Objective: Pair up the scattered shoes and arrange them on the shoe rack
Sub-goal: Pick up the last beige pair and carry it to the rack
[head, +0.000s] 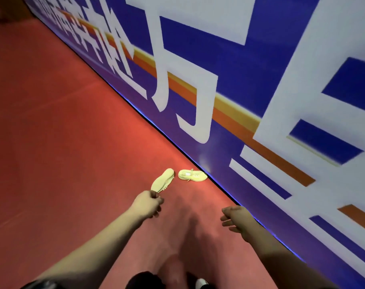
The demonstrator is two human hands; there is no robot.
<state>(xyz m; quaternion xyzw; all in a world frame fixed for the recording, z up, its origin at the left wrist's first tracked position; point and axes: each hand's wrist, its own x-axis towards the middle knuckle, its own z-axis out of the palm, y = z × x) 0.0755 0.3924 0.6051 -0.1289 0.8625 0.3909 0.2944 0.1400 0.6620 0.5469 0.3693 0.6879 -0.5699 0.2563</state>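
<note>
Two pale yellow shoes lie on the red floor near the wall. The nearer shoe (162, 180) shows its flat sole, and my left hand (148, 204) pinches its heel end with closed fingers. The second shoe (192, 175) rests on its side with its laces loose, close to the foot of the wall. My right hand (235, 219) hovers lower right of both shoes, fingers apart and holding nothing. No shoe rack is in view.
A tall blue wall banner (250, 84) with large white characters and an orange-yellow stripe runs diagonally along the right. Red floor (62, 142) stretches to the left. My dark trousers and a shoe tip (201, 283) show at the bottom edge.
</note>
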